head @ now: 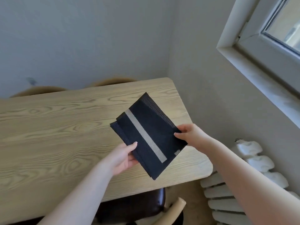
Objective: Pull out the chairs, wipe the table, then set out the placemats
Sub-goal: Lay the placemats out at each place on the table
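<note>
I hold a stack of dark woven placemats [154, 125] with a pale stripe above the right end of the light wooden table [53, 130]. My left hand [124, 157] grips the stack's near left edge, thumb on top. My right hand [189, 135] pinches its right corner. The mats are slightly fanned at the left edge. A chair with a dark brown seat [138, 207] and a pale wooden backrest [172, 210] stands below the table's near edge, partly under the tabletop.
Two rounded chair backs [39, 90] [113, 81] show behind the table's far edge, against the grey wall. A white radiator [227, 202] stands at the right under a window [266, 51]. The table's right end sits close to the corner wall.
</note>
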